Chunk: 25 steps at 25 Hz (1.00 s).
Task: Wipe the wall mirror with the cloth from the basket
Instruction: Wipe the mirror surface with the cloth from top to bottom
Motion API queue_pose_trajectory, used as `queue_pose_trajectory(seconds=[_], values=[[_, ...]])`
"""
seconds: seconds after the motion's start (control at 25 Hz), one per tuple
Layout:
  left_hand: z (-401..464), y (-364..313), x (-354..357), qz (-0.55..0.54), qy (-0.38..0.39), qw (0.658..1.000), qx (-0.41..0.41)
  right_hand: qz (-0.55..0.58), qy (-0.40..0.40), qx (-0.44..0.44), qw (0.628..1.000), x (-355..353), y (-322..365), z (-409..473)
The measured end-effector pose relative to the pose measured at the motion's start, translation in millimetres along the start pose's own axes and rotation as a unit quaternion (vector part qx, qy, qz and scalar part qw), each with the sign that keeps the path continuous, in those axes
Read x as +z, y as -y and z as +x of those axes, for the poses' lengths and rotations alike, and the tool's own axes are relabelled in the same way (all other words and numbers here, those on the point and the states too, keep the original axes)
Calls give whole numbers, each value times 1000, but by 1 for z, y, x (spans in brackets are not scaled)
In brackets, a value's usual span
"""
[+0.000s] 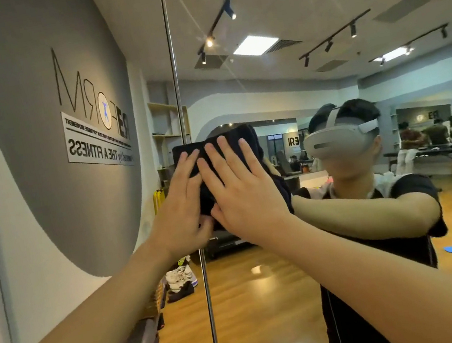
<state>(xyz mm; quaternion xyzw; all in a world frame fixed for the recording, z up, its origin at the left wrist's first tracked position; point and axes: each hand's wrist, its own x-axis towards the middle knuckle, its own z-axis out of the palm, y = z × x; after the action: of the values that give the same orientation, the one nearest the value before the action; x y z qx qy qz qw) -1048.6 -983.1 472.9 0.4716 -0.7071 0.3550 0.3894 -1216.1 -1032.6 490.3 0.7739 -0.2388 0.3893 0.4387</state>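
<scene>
A dark cloth (185, 151) is pressed flat against the mirror (286, 39) at centre by the left hand (178, 210) at 9 o'clock and right hand (240, 190) at 3 o'clock, fingers straight and spread.

The person's two forearms are bare from the frame's lower edge up to the hands, left hand (178, 207) and right hand (245, 195), with no sleeves, watch or rings showing. The reflection beside the hands shows a black short-sleeved top with thin pale seam lines (410, 229) and a light grey head-mounted visor with a strap over dark hair (340, 142).
</scene>
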Motion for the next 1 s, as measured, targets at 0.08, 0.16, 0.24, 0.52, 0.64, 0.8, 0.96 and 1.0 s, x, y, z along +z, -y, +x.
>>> queue_pose_trajectory(seconds=[0.08, 0.16, 0.24, 0.52, 0.64, 0.8, 0.96, 1.0], values=[[-7, -22, 13, -10, -3, 1000, 1, -12, 15, -5, 1000, -5, -10, -20], [-12, -55, 33, -15, -4, 1000, 19, -21, 16, -9, 1000, -13, -31, -51], [-13, -90, 53, -6, -13, 999, 36, -21, 7, -12, 1000, -22, -57, -85], [36, -268, 129, -11, -35, 996, 80, -56, -15, 23, 998, -83, -198, -220], [66, -353, 159, -21, -43, 994, 93, -72, -17, 31, 997, -116, -268, -276], [111, -460, 189, -31, -54, 993, 100, -104, -15, 39, 994, -160, -359, -337], [145, -535, 211, -42, -64, 992, 102, -128, -11, 50, 990, -188, -425, -375], [151, -550, 215, -44, -66, 991, 104, -130, -8, 51, 990, -194, -438, -384]])
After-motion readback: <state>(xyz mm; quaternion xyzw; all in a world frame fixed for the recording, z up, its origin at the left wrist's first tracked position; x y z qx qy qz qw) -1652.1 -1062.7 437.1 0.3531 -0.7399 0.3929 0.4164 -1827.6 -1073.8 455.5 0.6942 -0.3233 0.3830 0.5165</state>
